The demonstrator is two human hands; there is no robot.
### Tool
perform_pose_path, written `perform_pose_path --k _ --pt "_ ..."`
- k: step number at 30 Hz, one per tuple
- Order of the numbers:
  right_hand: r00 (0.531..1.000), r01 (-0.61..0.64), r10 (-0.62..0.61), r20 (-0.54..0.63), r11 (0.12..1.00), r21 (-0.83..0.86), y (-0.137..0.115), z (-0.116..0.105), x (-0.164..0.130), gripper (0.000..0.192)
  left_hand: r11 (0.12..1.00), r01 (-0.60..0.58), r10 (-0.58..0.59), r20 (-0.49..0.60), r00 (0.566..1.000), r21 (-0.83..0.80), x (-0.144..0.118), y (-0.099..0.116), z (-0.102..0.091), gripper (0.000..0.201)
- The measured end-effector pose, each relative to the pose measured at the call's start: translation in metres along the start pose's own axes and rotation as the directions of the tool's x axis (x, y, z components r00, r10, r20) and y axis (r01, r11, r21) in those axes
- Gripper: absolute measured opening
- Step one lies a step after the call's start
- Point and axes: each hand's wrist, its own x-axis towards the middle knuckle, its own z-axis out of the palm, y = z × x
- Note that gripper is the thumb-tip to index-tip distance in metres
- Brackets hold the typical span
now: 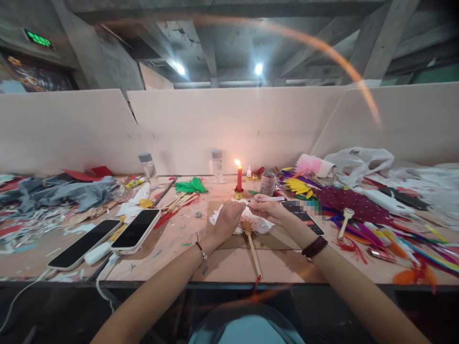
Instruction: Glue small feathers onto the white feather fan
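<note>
1. In the centre of the frame, the left hand (227, 217) rests on a small fan of white feathers with a long pale wooden handle (252, 241). Its fingers are curled down on the feathers, and they hide much of the left part of the fan.
2. The right hand (267, 210) is just right of it, with fingers pinched narrow around a thin white pen-like tool (267, 199). The tip of the tool is too small to make out.
3. The fan lies on a brown cardboard sheet (276, 239) on the wooden surface (172, 248), with the handle pointing to the lower edge of the frame.
4. Behind the hands stands a lit red candle in a golden holder (238, 180).
5. At centre left lie two black-screen smartphones (109, 237).
6. At the right, a dark red feather fan (346, 203) lies among coloured feathers. The phone (303, 217) near the right wrist is partly blurred.
</note>
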Motion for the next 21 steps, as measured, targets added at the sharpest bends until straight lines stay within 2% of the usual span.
perform_pose_path --k 10,21 --pt "1.0 0.007 -0.007 -0.015 1.0 0.001 0.0051 0.0011 0.0003 0.03 0.999 -0.03 0.031 -0.036 0.999 0.024 0.0037 0.0032 -0.0023 0.026" --pt "1.0 0.008 -0.009 -0.024 0.999 -0.035 0.0049 0.0016 0.0005 0.031 0.997 -0.049 0.049 -0.002 0.999 0.058 0.0024 0.0029 -0.0035 0.029"
